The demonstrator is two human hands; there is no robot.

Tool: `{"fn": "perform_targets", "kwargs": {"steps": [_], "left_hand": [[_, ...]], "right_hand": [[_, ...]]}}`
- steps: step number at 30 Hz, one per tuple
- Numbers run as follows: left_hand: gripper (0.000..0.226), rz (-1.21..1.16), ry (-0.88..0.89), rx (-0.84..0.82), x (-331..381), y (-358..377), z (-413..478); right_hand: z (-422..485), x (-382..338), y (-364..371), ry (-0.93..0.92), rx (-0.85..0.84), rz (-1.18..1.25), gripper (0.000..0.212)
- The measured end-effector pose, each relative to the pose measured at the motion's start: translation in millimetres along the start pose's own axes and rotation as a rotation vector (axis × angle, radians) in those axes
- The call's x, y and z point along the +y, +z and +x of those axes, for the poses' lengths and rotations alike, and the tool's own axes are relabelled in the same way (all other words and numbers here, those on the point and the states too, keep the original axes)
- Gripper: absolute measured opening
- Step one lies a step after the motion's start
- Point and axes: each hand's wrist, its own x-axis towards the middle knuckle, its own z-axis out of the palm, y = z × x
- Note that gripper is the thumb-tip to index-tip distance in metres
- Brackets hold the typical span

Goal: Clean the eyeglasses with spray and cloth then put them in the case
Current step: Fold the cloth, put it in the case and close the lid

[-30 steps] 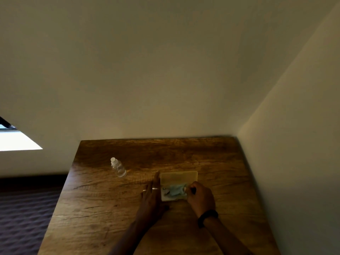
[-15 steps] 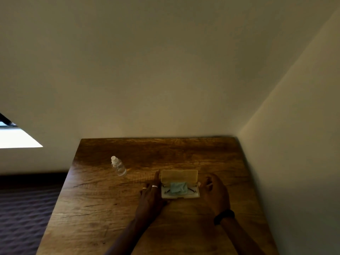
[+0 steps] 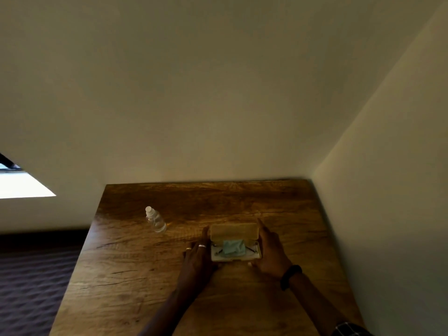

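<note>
Fingers of your left hand (image 3: 197, 260) and right hand (image 3: 271, 253) lie straight against both ends of the cream case (image 3: 234, 232); lid up, pale blue cloth (image 3: 232, 247) over dark-framed eyeglasses (image 3: 250, 250).

open case (image 3: 234, 241) holds eyeglasses (image 3: 251, 250) under cloth (image 3: 233, 246).

I have only the head view, wide-angle, looking forward and slightly down from above the counter (image 3: 242, 299); the walls (image 3: 218, 93) fill the upper frame, the counter sits low and near
</note>
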Motion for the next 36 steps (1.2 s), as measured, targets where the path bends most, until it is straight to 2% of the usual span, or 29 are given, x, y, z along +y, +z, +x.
{"fn": "perform_targets", "kwargs": {"steps": [8, 13, 17, 20, 24, 30, 36], "left_hand": [[0.118, -0.003, 0.045, -0.005, -7.2, -4.4, 5.7], [0.108, -0.128, 0.003, 0.031, -4.2, -13.1, 4.2], [0.086, -0.188, 0.013, 0.083, -4.9, -14.7, 0.7], [0.068, -0.159, 0.043, 0.105, -4.4, -14.6, -3.5], [0.059, -0.174, 0.093, 0.127, -2.3, -14.4, -9.7], [0.049, -0.136, 0.081, 0.143, 5.0, -13.9, -16.2], [0.049, -0.124, 0.079, 0.154, 3.8, -10.3, -19.1]], "right_hand": [[-3.8, 2.5, 8.5, 0.012, 0.075, 0.089, 0.129], [-5.2, 2.2, 9.3, 0.023, 0.076, 0.123, 0.116], [-8.7, 2.1, 8.4, 0.025, 0.085, 0.096, 0.087], [-15.0, 2.6, 10.0, -0.098, 0.122, -0.029, 0.056], [-22.4, 2.6, 16.4, -0.165, 0.192, -0.117, 0.042], [-28.4, -2.4, 22.2, -0.169, 0.248, -0.195, 0.037], [-31.8, -4.2, 27.9, -0.184, 0.265, -0.303, 0.045]]}}
